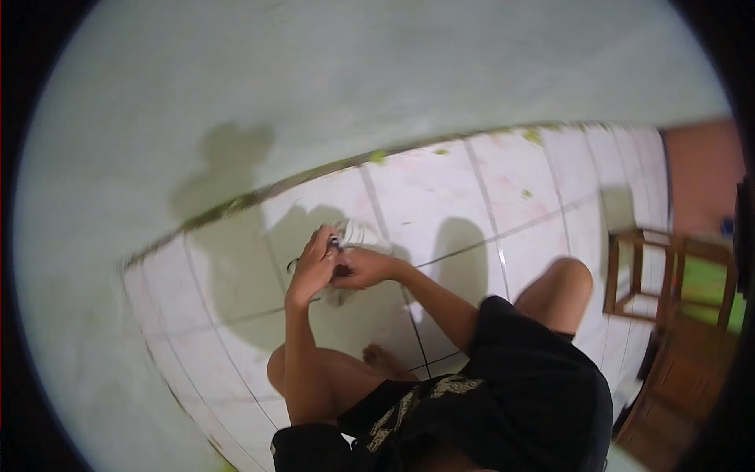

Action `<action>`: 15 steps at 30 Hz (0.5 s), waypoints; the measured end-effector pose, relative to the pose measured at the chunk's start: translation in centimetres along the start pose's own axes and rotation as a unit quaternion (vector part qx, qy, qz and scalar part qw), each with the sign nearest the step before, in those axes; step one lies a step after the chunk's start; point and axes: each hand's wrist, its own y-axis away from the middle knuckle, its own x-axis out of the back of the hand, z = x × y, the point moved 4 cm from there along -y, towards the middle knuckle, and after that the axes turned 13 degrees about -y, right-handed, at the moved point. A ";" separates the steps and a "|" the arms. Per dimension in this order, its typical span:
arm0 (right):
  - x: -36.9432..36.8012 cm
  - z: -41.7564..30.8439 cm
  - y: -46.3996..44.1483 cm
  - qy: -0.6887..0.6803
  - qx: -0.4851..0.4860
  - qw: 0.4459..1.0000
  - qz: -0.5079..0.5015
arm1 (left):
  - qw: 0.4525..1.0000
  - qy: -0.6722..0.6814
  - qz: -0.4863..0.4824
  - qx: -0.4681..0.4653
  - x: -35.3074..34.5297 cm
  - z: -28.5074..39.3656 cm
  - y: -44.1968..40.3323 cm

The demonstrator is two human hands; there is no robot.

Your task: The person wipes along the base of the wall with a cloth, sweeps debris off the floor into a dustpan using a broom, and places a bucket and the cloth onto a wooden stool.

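My left hand (314,267) and my right hand (364,267) meet in front of me above the tiled floor, fingers closed together. Between them is a small dark object (342,270), blurred and mostly covered by the fingers, so its kind is unclear. A thin black curved piece (292,266) sticks out on the left side of my left hand. Just beyond my right hand shows a whitish, crumpled-looking thing (363,236); I cannot tell whether it is held or lies on the floor.
I sit on white floor tiles (425,185), legs folded to both sides. A pale green wall (377,79) rises ahead, with small green bits (377,156) along its foot. To the right stand a wooden stool-like frame (638,271) and a brown wooden cabinet (676,370).
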 end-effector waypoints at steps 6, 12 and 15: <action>7.3 0.9 5.8 -0.119 -0.246 0.956 0.109 | 0.992 0.091 -0.041 0.079 -4.2 6.8 -3.4; 11.1 -1.5 11.5 0.277 -0.139 0.917 0.250 | 0.995 0.066 -0.075 -0.011 -9.8 8.8 -4.7; 10.8 -1.7 11.2 0.145 -0.088 0.931 0.322 | 0.914 0.367 -0.086 0.150 -10.5 8.6 -5.8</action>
